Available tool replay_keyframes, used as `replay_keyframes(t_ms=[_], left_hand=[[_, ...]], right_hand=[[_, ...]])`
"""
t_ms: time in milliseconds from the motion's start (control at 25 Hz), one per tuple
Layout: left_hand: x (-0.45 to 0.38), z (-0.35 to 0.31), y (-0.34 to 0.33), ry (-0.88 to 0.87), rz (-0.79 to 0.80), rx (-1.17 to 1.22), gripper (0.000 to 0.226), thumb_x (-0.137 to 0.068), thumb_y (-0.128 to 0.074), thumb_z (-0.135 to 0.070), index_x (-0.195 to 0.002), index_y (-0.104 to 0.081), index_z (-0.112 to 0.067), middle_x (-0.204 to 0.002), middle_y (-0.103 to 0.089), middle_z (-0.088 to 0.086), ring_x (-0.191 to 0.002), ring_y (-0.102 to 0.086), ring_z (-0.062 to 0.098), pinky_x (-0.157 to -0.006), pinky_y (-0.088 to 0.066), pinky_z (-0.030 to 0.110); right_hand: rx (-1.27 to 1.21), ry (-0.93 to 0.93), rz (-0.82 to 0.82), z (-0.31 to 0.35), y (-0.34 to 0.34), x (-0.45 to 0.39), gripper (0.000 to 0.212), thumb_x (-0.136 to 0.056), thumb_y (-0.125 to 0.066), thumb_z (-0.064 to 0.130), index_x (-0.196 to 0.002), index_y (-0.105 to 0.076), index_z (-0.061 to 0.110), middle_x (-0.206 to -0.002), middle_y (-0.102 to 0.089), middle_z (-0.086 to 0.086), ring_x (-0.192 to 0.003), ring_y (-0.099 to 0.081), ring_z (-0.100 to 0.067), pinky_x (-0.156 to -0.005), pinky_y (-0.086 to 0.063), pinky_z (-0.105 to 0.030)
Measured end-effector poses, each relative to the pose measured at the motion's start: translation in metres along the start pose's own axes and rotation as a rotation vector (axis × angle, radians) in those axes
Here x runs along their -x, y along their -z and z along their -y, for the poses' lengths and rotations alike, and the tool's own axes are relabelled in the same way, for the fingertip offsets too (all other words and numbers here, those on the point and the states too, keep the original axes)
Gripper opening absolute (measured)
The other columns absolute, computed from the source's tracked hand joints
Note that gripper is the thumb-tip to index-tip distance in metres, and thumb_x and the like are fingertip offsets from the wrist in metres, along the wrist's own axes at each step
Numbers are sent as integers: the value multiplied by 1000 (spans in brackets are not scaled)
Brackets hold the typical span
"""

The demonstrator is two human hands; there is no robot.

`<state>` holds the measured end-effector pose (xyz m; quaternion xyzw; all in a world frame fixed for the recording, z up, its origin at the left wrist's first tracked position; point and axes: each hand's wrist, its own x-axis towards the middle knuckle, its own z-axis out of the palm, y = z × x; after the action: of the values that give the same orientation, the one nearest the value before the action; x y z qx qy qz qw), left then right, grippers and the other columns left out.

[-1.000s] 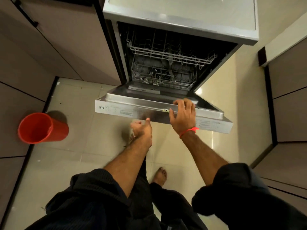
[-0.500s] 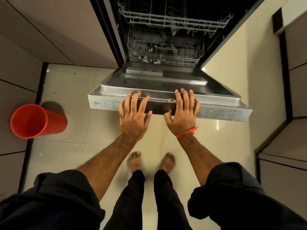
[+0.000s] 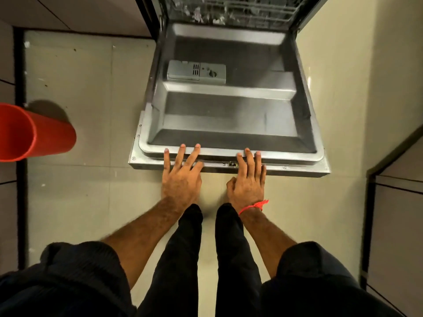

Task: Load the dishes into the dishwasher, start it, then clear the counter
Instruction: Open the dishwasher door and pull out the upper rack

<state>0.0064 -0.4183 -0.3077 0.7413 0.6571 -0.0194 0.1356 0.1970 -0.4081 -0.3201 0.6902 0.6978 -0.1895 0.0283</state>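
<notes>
The dishwasher door (image 3: 229, 115) lies folded down nearly flat in front of me, its steel inner face up, with a grey detergent dispenser (image 3: 196, 72) on it. My left hand (image 3: 182, 177) rests on the door's near edge with straight, spread fingers. My right hand (image 3: 248, 179), a red thread at its wrist, presses the same edge beside the latch (image 3: 232, 164) with straight fingers. The lower wire rack (image 3: 233, 12) shows at the top of the view, with some items in it that I cannot make out.
A red bucket (image 3: 34, 131) stands on the tiled floor to the left. Cabinet fronts line the left and right sides. My legs stand between my arms just short of the door's edge.
The door has swung down from half open to nearly flat under both hands. My left hand came up onto the edge a second ago and has stayed there. My view has tipped downward.
</notes>
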Motion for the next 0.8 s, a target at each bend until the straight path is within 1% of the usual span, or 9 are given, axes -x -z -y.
replay_keyframes(t_ms=[80,160,200,240,320,480,600,720,800], left_hand=[[2,0,-29,29,253,-12,39,-98,-55,-27,-136,-57,-21,-165,-27,1,-152,-20,33,-119,-11,66],[-8,-1,-60,81,473,-28,52,-103,-43,-26,-154,-31,-20,-167,-19,5,-154,-11,33,-122,-2,62],[-15,0,-79,102,552,-37,57,-104,-40,-24,-158,-20,-19,-166,-20,8,-155,-9,33,-123,1,61],[-20,0,-95,120,606,-34,60,-104,-39,-23,-159,-14,-19,-166,-21,10,-155,-8,33,-123,2,60],[-27,3,-128,139,693,-22,63,-104,-38,-24,-160,-10,-20,-167,-17,9,-155,-7,33,-122,2,62],[-37,7,-180,149,828,4,69,-104,-40,-31,-160,-2,-19,-169,-1,4,-155,-3,34,-121,-2,64],[-47,14,-198,138,924,41,73,-102,-41,-36,-160,0,-19,-168,9,-1,-155,-2,33,-121,-1,62],[-65,25,-199,121,996,76,72,-103,-41,-37,-161,-1,-20,-169,5,-3,-155,-5,31,-122,-2,61],[-80,30,-194,120,1027,102,70,-104,-41,-39,-161,-5,-21,-169,-7,0,-154,-12,30,-122,-8,60]], right_hand=[[27,-43,230,-11,-32,8,78,-86,-53,18,-156,-18,22,-166,-1,1,-152,8,-26,-120,-10,-57],[26,-63,436,-22,-62,4,80,-90,-47,19,-157,-4,26,-164,13,3,-151,15,-25,-120,-7,-58],[27,-61,526,-28,-78,-1,82,-90,-46,19,-157,1,27,-163,18,4,-150,17,-25,-120,-5,-58],[33,-53,604,-34,-91,-7,84,-90,-46,19,-157,5,27,-162,22,4,-150,19,-25,-120,-2,-59],[76,-19,726,-46,-116,-20,85,-91,-44,18,-156,9,26,-161,26,2,-149,21,-26,-119,1,-60],[135,12,857,-62,-162,-42,85,-92,-46,25,-155,11,27,-159,31,2,-149,21,-25,-118,1,-63],[149,24,919,-69,-178,-53,86,-93,-49,29,-156,10,26,-159,32,2,-149,20,-25,-118,1,-63],[164,48,974,-73,-178,-70,83,-95,-48,32,-156,7,22,-160,28,2,-151,13,-24,-118,3,-61],[160,52,1023,-73,-173,-85,83,-96,-48,33,-156,7,20,-161,26,3,-152,9,-24,-119,2,-60]])
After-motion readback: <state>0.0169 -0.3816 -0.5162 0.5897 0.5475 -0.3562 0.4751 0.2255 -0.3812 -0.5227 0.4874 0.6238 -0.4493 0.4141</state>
